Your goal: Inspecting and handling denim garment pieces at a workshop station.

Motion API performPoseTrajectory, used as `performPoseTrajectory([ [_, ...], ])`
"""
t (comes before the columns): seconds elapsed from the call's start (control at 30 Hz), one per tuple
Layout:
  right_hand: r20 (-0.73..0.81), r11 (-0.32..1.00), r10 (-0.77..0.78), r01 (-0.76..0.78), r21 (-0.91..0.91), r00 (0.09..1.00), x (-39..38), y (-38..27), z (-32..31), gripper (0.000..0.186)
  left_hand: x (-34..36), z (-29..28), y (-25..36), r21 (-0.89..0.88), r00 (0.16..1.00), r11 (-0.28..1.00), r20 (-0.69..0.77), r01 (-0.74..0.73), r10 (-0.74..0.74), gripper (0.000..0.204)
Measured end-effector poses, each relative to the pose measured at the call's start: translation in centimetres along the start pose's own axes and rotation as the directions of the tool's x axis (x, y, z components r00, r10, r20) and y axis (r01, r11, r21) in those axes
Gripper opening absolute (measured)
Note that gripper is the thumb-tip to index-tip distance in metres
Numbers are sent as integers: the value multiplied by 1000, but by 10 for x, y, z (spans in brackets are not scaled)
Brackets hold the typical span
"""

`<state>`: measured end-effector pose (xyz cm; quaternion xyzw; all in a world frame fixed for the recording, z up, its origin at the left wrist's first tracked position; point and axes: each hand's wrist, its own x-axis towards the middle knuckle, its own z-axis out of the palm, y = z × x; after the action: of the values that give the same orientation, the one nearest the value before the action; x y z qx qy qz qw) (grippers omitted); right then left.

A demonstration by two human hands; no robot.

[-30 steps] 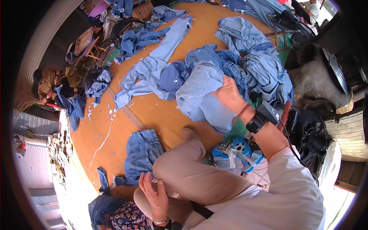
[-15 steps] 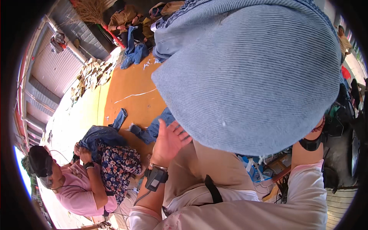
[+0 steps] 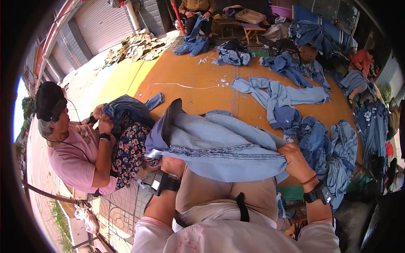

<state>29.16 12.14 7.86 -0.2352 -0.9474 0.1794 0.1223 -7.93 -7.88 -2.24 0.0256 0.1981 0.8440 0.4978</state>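
Holds a light-blue denim garment (image 3: pixel 228 133) stretched out above the thighs (image 3: pixel 255 196), with a dark, frayed seam (image 3: pixel 219 149) across it. Grips its right end in the right hand (image 3: pixel 296 162). Has the left hand (image 3: pixel 173 165) under its left end, with fingers hidden by cloth; cannot tell whether closed. Faces an orange floor covering (image 3: pixel 190 69) strewn with denim pieces (image 3: pixel 314 141), near a person in a pink shirt (image 3: pixel 74 156) on the left, handling dark-blue denim (image 3: pixel 128 110)
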Motion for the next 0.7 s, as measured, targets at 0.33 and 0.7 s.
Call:
performPoseTrajectory([
  [0.33,-104,696,120,-9,718,987,41,-42,-66,52,-34,29,-1,-10,990,998,126,-62,63,44],
  [0.7,283,209,35,-284,936,958,133,-168,65,32,-64,49,-19,837,958,-482,288,-259,-14,31],
])
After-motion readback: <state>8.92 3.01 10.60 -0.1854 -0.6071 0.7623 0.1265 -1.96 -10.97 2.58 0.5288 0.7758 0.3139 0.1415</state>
